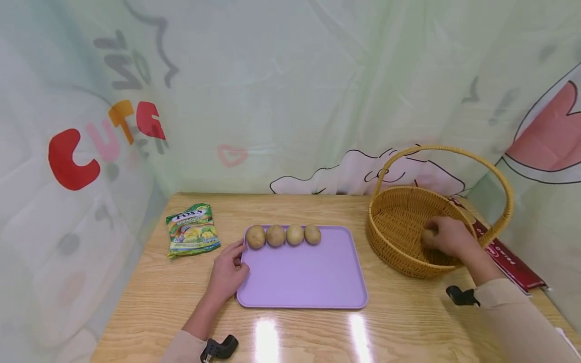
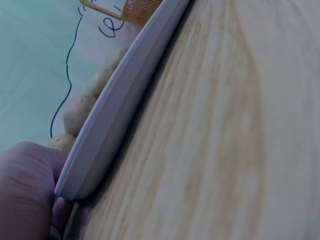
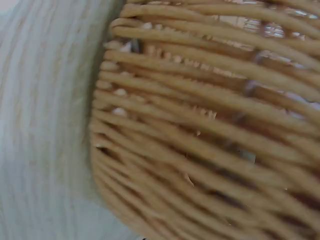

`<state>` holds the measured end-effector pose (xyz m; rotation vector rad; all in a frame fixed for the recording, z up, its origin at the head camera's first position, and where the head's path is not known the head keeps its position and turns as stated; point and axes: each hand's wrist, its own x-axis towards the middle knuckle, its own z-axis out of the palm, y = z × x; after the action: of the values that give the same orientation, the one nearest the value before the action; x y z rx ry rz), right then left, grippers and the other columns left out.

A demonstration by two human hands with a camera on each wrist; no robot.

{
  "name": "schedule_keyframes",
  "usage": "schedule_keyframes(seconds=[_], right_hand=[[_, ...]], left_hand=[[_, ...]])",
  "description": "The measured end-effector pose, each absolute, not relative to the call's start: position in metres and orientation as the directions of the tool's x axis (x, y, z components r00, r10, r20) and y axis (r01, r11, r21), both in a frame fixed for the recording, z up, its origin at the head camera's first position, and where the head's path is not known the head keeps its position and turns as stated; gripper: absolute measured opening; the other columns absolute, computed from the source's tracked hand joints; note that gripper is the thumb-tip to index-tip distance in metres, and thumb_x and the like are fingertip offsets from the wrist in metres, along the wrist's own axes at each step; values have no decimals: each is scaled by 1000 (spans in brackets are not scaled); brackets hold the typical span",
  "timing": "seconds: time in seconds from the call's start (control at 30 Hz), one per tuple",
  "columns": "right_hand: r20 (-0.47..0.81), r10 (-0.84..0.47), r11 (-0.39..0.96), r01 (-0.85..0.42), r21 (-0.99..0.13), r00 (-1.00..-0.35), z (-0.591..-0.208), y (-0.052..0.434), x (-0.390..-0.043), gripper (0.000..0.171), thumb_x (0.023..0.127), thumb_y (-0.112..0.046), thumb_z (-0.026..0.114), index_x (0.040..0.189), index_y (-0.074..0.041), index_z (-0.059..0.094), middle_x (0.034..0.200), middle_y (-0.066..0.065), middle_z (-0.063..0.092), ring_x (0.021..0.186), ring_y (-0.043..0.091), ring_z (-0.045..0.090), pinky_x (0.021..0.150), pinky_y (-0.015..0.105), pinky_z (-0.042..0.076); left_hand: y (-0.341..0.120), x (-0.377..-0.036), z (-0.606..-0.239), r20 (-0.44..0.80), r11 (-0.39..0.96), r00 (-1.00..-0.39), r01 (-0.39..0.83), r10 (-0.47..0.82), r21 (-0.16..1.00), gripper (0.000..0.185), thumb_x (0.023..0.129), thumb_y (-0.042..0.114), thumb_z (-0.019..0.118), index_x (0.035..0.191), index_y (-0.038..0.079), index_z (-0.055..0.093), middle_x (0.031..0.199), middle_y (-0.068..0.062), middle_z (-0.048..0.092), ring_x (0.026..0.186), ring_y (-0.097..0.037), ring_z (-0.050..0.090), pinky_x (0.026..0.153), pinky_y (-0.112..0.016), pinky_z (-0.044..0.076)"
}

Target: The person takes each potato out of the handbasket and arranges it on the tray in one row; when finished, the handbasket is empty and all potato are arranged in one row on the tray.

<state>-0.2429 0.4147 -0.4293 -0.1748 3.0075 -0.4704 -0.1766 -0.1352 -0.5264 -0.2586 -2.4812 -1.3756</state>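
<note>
Four potatoes (image 1: 284,235) already sit in a row along the far edge of the lilac tray (image 1: 304,282), so most of the tray is bare. The right hand (image 1: 447,237) is down inside the wicker basket (image 1: 399,252), fingers curled round a fifth potato (image 1: 427,236) that has not left the basket. The left hand (image 1: 227,272) rests on the worktop (image 1: 150,302) with relaxed fingers touching the tray's left rim. Whether more potatoes remain in the basket cannot be told.

Bright, glare on table (image 1: 268,333), blurred wrist views
</note>
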Motion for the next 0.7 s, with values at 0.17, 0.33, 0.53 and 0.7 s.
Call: schedule_keyframes(seconds=[0.17,0.33,0.53,0.7], right_hand=[[-36,-152,940,-133,-313,-988,-419,402,-244,44,81,-20,72,112,10,61,96,21,63,80,32,55,66,48,50],[9,-192,934,-186,-306,-981,-406,383,-241,43,81,-20,73,112,7,62,92,16,63,77,28,55,63,42,48],[82,-249,912,-262,-314,-965,-391,354,-235,37,78,-16,76,107,4,63,86,12,62,74,26,54,61,39,46],[98,-259,903,-277,-328,-961,-380,331,-231,40,78,-14,76,111,3,63,93,14,64,80,28,56,65,40,48]], left_hand=[[-136,-177,-526,340,528,-940,294,11,797,46,72,-10,61,117,-12,64,132,-18,57,103,-25,64,74,-26,56],[-136,-176,-523,341,509,-940,301,15,806,46,72,-12,58,118,-13,63,132,-21,57,103,-28,64,74,-28,57],[-135,-175,-524,339,528,-941,293,11,797,47,72,-11,59,118,-12,64,132,-19,57,102,-26,64,74,-27,56],[-134,-175,-525,328,522,-944,285,9,804,47,72,-10,60,119,-11,64,132,-18,57,103,-26,64,74,-27,56]])
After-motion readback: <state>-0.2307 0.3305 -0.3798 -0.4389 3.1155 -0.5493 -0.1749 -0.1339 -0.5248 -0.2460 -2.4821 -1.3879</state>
